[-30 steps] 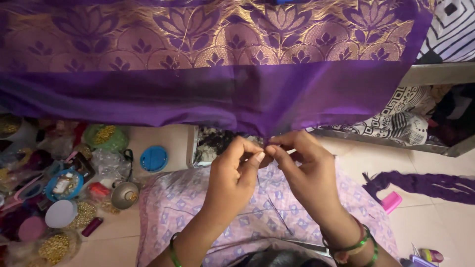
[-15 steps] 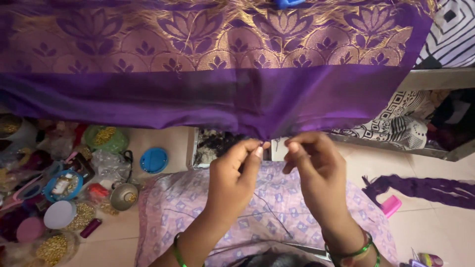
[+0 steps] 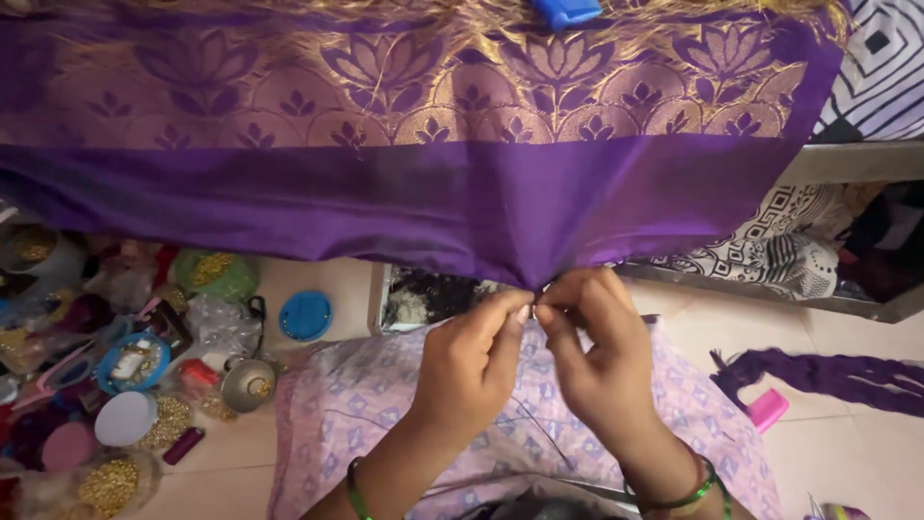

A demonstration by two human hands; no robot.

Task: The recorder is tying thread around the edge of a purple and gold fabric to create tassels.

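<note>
Left hand [image 3: 472,371] and right hand [image 3: 597,351] pinch the cloth [image 3: 462,207] at its lower edge; soft, light, likely slippery there.

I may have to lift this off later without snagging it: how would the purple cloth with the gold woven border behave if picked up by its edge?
Probably floppy: the purple cloth hangs and puckers into folds where the left hand and right hand pinch its edge. It looks thin and light, likely somewhat slippery given its sheen. Loose gold threads near the top may snag.
</note>
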